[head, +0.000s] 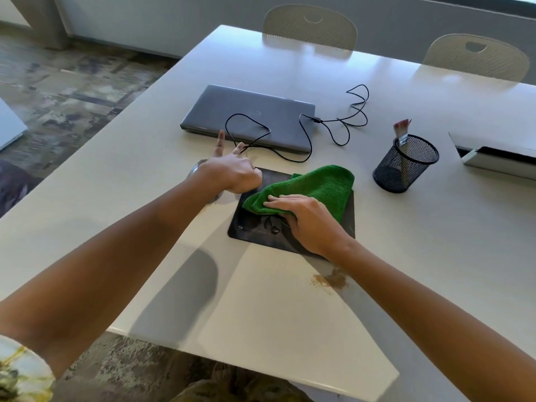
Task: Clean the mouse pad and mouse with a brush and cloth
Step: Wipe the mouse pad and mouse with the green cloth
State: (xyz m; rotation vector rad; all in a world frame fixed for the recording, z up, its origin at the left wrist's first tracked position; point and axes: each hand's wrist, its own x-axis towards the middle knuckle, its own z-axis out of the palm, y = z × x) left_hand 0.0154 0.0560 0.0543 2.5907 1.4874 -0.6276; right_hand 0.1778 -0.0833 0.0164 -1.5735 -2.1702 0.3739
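A black mouse pad [290, 239] lies on the white table [145, 175]. A folded green cloth [319, 184] rests on the pad. My right hand [307, 221] lies on the cloth's near edge, fingers flat on top and thumb tucked beneath it. My left hand [232, 172] hovers at the pad's far left corner, curled over the mouse, which is almost wholly hidden. Two of its fingers point away from me. The black mouse cable [307, 140] runs from under that hand to the laptop. The brush [401, 132] stands bristles up in a black mesh cup [406, 166].
A closed grey laptop [249, 114] lies beyond the pad, with the cable looped over it. A white box [499, 152] sits at the right edge. Brown dust [330, 281] lies on the table near my right forearm. Two chairs [310, 27] stand at the far side.
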